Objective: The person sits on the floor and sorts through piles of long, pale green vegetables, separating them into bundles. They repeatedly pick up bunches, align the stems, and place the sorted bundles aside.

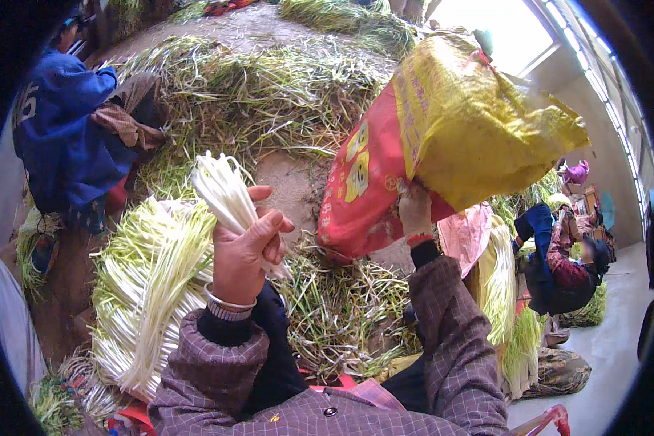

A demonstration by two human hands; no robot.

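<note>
My left hand [245,245] is closed around a small bunch of white vegetable stalks [226,196], their ends fanned upward. Below and to its left lies a big heap of pale green-and-white stalks [147,289]. My right hand [414,210], in a pale glove, grips the side of a red and yellow woven plastic sack [468,114], which bears pictures and writing. The fingertips of that hand are partly hidden by the sack. Loose green leaves and trimmings [349,310] cover the ground between my legs.
A long pile of leafy trimmings [240,98] spans the floor ahead. A person in blue [76,131] sits at the left; another person [567,261] sits at the right. Bundled stalks [498,283] and a pink sack [466,234] stand beside my right arm.
</note>
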